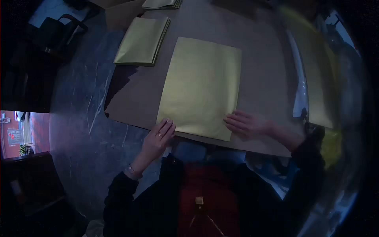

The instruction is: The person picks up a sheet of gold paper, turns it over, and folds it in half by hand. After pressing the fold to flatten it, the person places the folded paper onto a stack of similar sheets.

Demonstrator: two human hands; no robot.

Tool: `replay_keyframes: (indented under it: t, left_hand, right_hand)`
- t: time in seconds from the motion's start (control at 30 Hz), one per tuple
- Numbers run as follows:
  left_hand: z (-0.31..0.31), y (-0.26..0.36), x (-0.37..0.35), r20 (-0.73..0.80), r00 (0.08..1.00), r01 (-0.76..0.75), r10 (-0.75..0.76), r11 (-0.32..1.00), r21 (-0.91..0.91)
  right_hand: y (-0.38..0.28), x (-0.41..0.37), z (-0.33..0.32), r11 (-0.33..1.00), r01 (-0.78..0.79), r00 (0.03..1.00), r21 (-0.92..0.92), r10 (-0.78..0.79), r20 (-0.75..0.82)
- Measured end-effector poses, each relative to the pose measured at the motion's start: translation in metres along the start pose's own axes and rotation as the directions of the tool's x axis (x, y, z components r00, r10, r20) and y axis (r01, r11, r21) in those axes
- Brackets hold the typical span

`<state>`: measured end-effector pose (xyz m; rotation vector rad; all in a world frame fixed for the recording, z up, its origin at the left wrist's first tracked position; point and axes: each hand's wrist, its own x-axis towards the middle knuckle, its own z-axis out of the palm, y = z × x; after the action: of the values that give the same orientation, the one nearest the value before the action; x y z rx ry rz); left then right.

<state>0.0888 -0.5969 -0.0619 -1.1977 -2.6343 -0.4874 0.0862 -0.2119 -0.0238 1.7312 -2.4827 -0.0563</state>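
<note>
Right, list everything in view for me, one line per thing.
large sheet: one, yellow-green, flat in the middle of the brown surface
stack of sheets: one, yellow-green, beyond and left of the large sheet
second stack: one, yellow-green, cut off by the top edge
blurred sheets: count unclear, yellow, far right
brown surface: one, brown, under the sheets
floor: one, dark and marbled, on the left
chair: one, dark, top left
left hand: one, wears a ring, fingertips on the large sheet's near left corner
right hand: one, flat on its near right corner
</note>
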Motion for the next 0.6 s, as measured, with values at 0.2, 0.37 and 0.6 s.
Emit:
replay_keyframes:
  t: [0.2,0.37,0.6]
  left_hand:
    - [-0.02,-0.013,0.026,0.305,0.89,-0.431,0.339,0.844,0.319]
    - [-0.027,-0.007,0.04,0.326,0.849,-0.513,0.415,0.794,0.325]
    - [-0.02,0.025,0.027,0.213,0.898,-0.412,0.386,0.906,0.096]
  right_hand:
    - [0.004,-0.002,0.008,0.995,0.091,0.994,0.029,-0.09,-0.056]
    - [-0.017,-0.008,0.009,0.936,-0.17,0.94,0.307,0.248,-0.235]
    - [-0.075,-0.046,-0.02,0.832,-0.289,0.884,0.474,0.422,-0.2]
